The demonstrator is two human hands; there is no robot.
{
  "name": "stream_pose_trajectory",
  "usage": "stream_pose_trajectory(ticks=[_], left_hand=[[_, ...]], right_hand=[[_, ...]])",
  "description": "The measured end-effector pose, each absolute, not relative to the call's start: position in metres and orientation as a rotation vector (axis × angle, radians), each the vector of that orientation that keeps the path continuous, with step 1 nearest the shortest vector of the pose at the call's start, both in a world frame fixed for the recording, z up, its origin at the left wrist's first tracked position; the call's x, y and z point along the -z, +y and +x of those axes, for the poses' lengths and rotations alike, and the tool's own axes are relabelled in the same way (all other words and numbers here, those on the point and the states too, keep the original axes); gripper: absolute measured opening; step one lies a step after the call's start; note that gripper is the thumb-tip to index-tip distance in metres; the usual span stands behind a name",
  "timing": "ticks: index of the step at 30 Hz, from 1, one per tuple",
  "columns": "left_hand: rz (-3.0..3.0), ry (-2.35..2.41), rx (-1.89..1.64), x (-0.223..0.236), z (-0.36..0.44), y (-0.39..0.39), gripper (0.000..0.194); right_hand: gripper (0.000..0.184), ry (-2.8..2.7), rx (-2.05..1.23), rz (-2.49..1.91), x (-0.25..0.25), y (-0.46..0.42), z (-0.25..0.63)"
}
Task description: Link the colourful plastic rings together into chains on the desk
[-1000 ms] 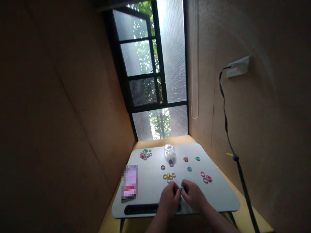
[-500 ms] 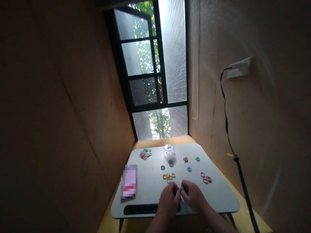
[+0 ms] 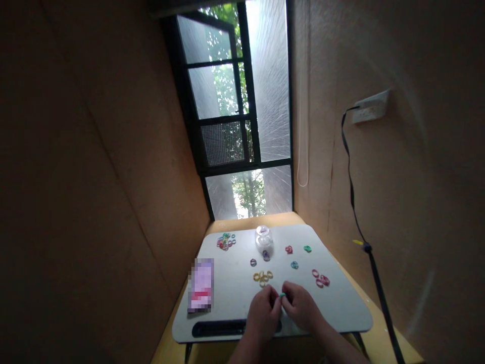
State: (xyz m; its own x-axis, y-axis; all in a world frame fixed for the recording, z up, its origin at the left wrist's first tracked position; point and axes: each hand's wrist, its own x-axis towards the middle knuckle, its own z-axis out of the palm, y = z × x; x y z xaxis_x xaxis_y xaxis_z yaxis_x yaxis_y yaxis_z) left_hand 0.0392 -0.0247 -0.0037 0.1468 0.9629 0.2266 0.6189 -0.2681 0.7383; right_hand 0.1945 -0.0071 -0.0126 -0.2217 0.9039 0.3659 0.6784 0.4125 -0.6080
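Near the front of the white lap table [image 3: 227, 296], my left hand [image 3: 264, 311] and my right hand [image 3: 300, 305] meet at the fingertips. Both are closed in a pinch on a small green hair tie [image 3: 282, 294], mostly covered by the fingers. Just beyond them lies a cluster of yellow hair ties [image 3: 262, 277]. Pink hair ties [image 3: 320, 279] rest to the right of my right hand. Farther back are a blue bundle [image 3: 294, 265], a red bundle [image 3: 289, 249], a green bundle [image 3: 307, 248] and dark purplish bands [image 3: 253, 262].
A clear round jar [image 3: 263, 240] stands at the back middle, with a mixed pile of bands [image 3: 226, 241] to its left. A blurred purple packet [image 3: 201, 285] lies at left. A dark slot [image 3: 217, 328] runs along the front edge. Cord [image 3: 352, 187] hangs at right.
The camera view has shifted very slightly. Both hands stay together, pinching the green hair tie, with hardly any movement. The other bands lie as before.
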Motion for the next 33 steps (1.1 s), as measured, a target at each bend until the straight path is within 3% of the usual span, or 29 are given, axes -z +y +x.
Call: stream_pose_trajectory(ticks=[33], left_hand=[[1.956, 1.501, -0.948, 0.0077, 0.0391, -0.0249, 0.01]], right_hand=[[0.008, -1.975, -0.405, -1.352, 0.0077, -0.0105, 0.1935]])
